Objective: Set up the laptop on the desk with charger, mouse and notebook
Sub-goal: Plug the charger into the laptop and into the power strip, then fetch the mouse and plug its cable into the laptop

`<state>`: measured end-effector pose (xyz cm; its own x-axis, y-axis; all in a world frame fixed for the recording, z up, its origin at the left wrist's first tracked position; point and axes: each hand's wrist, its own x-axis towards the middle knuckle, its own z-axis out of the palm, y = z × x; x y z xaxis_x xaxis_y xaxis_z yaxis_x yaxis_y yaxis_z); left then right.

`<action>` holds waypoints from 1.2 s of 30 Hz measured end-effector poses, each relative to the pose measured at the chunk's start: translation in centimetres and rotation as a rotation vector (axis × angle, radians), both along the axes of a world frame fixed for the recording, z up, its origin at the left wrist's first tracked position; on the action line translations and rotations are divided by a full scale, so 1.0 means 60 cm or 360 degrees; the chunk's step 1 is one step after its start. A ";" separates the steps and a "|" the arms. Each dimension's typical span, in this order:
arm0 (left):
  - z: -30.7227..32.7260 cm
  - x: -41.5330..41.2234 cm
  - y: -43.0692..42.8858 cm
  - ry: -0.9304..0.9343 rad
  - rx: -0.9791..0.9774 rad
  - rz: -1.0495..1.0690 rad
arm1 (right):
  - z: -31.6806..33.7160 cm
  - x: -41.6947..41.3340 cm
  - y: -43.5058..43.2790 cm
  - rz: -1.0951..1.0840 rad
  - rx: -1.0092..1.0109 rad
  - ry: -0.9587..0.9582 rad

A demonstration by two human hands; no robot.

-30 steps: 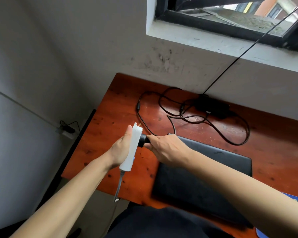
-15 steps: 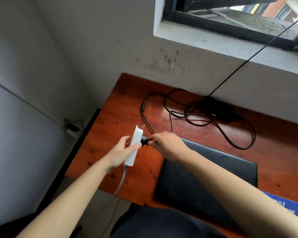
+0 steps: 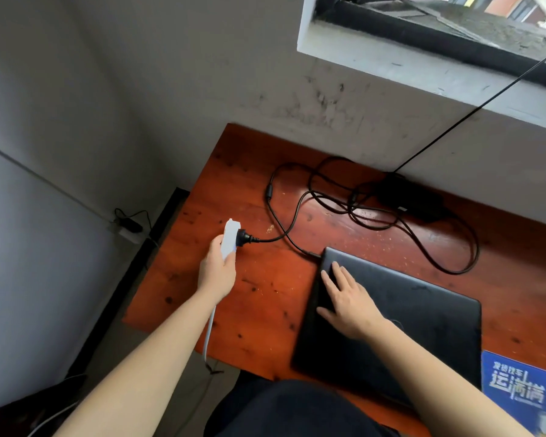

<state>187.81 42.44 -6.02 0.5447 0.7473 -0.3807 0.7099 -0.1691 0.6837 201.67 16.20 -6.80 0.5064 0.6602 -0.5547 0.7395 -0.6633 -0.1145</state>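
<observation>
Head — left hand [image 3: 216,272] grips power strip [image 3: 229,236], right hand [image 3: 349,299] on laptop [image 3: 423,316]

A plain desk corner in a home or small office room.

A reddish-brown varnished wooden desk [image 3: 265,294] stands against a scuffed grey plastered wall [image 3: 202,74], below a dark-framed window [image 3: 438,42] that looks out on rooftops. On the desk lie a closed black laptop [image 3: 423,310], a black charger brick with tangled cable [image 3: 404,197] plugged into a white plastic power strip [image 3: 229,238], and a blue printed pad [image 3: 517,389]. A small wall socket [image 3: 128,227] sits low on the side wall.
</observation>
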 end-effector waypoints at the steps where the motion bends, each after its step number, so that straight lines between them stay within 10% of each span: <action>1: -0.005 0.003 -0.002 0.0030 0.0015 -0.0038 | -0.004 -0.005 -0.003 0.0007 -0.0009 -0.0018; 18: 0.031 -0.039 -0.037 0.0230 0.0507 -0.0386 | 0.041 0.008 -0.010 0.0018 0.0260 -0.0082; 36: 0.272 -0.459 -0.363 0.1002 0.1110 0.0617 | 0.177 -0.236 0.003 0.0909 0.1110 -0.0054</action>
<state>160.29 20.67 10.31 0.0687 0.9949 0.0735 0.9976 -0.0691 0.0034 187.54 16.41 3.83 0.0069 0.9972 0.0749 0.9454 0.0180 -0.3256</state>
